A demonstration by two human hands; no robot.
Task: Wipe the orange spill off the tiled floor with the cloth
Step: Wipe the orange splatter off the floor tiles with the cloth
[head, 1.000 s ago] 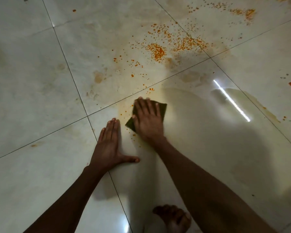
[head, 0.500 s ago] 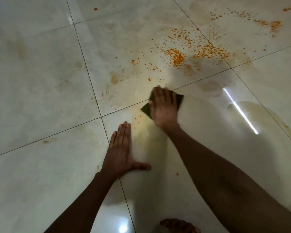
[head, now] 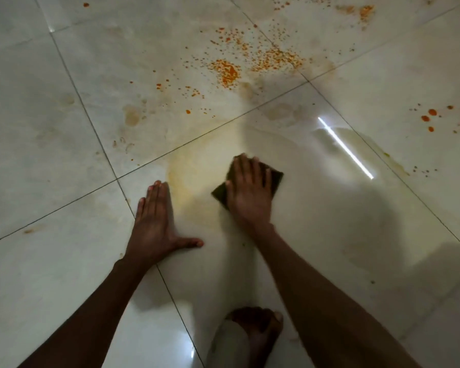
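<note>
Here the right hand point(head: 250, 192) presses the cloth point(head: 219, 193) flat on the tiled floor point(head: 64, 155).

1. The tiled floor point(head: 51, 160) is glossy off-white with faint marbling, crossed by thin dark grout lines in a slanted grid.
2. The orange spill point(head: 227, 71) is a scatter of bright orange specks, densest in one patch, thinning into fine dots across neighbouring tiles.
3. A few larger red-orange drops point(head: 429, 115) sit on the tile at the right.
4. A pale yellowish smear point(head: 186, 179) tints the tile in an arc.
5. Dull tan blotches point(head: 132, 116) mark the tile above the smear.
6. The cloth point(head: 275, 179) is dark olive green, plain and unpatterned.
7. A white streak of reflected light point(head: 345, 148) crosses the shiny tile.
</note>
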